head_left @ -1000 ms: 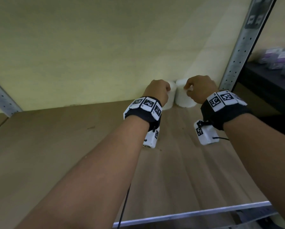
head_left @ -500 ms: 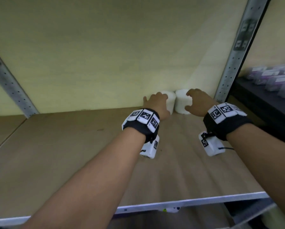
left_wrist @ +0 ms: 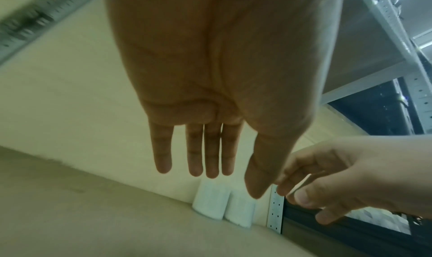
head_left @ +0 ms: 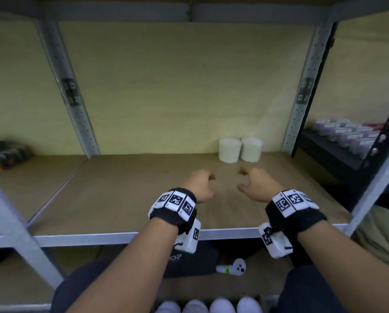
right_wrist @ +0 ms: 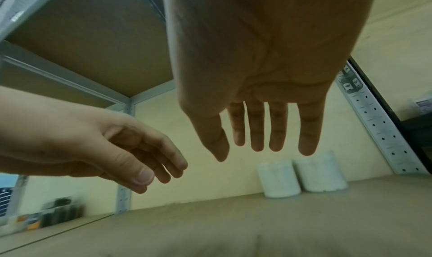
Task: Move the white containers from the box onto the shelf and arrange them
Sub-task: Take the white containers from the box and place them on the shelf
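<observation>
Both hands had withdrawn from the two white containers [head_left: 240, 149] at centre right; left hand [head_left: 199, 185] and right hand [head_left: 255, 185] empty, fingers relaxed apart. More containers [head_left: 208, 305] remained at bottom.

The shelf [head_left: 125, 199] is a brown wooden board with a grey metal front rail, held by perforated grey metal uprights against a pale yellow back wall. Two white cylindrical containers stand upright on it at the back right, near the right upright: the left container [head_left: 229, 150] and the right container [head_left: 251, 149] sit side by side, touching or nearly so
</observation>
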